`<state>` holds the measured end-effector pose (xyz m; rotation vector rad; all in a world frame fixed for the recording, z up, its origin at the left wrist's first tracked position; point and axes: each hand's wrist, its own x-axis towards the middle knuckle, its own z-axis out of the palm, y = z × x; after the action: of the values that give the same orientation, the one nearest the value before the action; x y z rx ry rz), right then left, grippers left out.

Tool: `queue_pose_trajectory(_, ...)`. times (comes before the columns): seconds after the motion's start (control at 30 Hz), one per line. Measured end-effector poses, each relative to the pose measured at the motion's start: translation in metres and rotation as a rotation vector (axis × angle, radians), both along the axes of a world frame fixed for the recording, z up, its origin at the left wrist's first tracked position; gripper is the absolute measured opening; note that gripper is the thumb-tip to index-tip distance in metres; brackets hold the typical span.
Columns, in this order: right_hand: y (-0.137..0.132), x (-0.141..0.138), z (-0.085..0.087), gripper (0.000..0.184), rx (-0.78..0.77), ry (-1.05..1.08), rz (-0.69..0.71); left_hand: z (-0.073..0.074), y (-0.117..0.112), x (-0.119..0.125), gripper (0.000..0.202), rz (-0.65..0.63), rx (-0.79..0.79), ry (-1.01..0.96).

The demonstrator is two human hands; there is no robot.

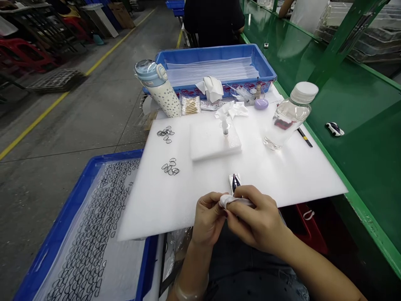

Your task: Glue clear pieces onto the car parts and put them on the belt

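- a white cloth [233,202] is held by the right hand [258,215] above the near edge of the white board [278,175], its fingers closed on it
- the left hand [206,217] is curled in at the cloth's tip, also above the board's near edge; whether cloth or something small is gripped by it cannot be told
- a toy car [234,181] is set on the board close to its near edge, just beyond the hands and partly hidden by them
- black rings [171,168] are laid in two loose clusters on the board's left part
- a foam block [206,144] is placed on the board's far half, and a small bottle [225,129] is stood on it
- a clear bottle [283,125] is stood on the board's right part, with tweezers [304,137] laid just beside it
- a blue tray [74,200] is placed to the left of the board and below it, filled with many like rings
- a blue bin [216,51] is seen beyond the board's far edge, with white sheets [206,71] stacked inside
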<state>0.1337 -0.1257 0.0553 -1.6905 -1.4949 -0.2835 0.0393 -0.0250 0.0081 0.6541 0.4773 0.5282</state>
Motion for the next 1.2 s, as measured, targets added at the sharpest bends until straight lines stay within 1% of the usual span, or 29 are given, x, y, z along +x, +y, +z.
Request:
queue_pose_trajectory(0.1, -0.003, -0.001, 0.006, 0.023, -0.088, -0.103, -0.014, 0.001, -0.002, 0.002, 0.026, 0.036, -0.004, 0.027)
queue_pose_trajectory(0.23, -0.010, 0.004, 0.018, 0.026, -0.171, -0.265, -0.032, 0.001, -0.004, 0.005, 0.024, 0.080, 0.027, 0.008)
queue_pose_trajectory(0.3, -0.015, 0.009, 0.024, 0.026, -0.221, -0.240, -0.011, 0.000, -0.004, 0.005, 0.023, 0.073, 0.049, -0.020)
queue_pose_trajectory(0.37, -0.021, 0.017, 0.027, 0.024, -0.239, -0.151, -0.024, -0.002, -0.003, 0.003, 0.023, 0.060, 0.057, -0.042)
queue_pose_trajectory(0.43, -0.027, 0.025, 0.025, 0.018, -0.207, -0.045, -0.080, -0.004, -0.001, 0.002, 0.023, 0.050, 0.051, -0.048)
queue_pose_trajectory(0.5, -0.031, 0.031, 0.019, 0.014, -0.164, 0.053, -0.128, -0.005, 0.000, 0.001, 0.024, 0.047, 0.037, -0.039)
queue_pose_trajectory(0.63, -0.036, 0.033, 0.001, 0.014, -0.171, 0.204, -0.114, -0.003, 0.001, 0.001, 0.027, 0.066, 0.014, -0.009)
queue_pose_trajectory(0.73, -0.036, 0.029, -0.007, 0.015, -0.159, 0.257, -0.089, 0.000, 0.001, 0.002, 0.029, 0.071, 0.005, 0.008)
queue_pose_trajectory(0.83, -0.030, 0.023, -0.007, 0.013, -0.053, 0.247, -0.058, 0.001, 0.000, 0.003, 0.029, 0.061, 0.004, 0.002)
queue_pose_trajectory(0.9, -0.023, 0.018, -0.006, 0.013, 0.031, 0.217, -0.024, 0.002, 0.000, 0.003, 0.029, 0.068, 0.003, 0.002)
queue_pose_trajectory(0.97, -0.014, 0.012, -0.005, 0.013, 0.080, 0.178, 0.014, 0.002, 0.000, 0.002, 0.030, 0.075, -0.001, 0.015)
queue_pose_trajectory(1.03, -0.006, 0.007, -0.004, 0.014, 0.074, 0.125, 0.024, 0.002, 0.000, 0.002, 0.030, 0.075, -0.008, 0.026)
queue_pose_trajectory(1.1, -0.001, 0.003, -0.002, 0.016, 0.036, 0.064, 0.009, 0.002, -0.001, 0.002, 0.031, 0.075, -0.016, 0.033)
queue_pose_trajectory(1.2, 0.000, 0.002, 0.002, 0.019, -0.039, -0.018, 0.014, 0.003, -0.002, 0.002, 0.030, 0.070, -0.009, 0.031)
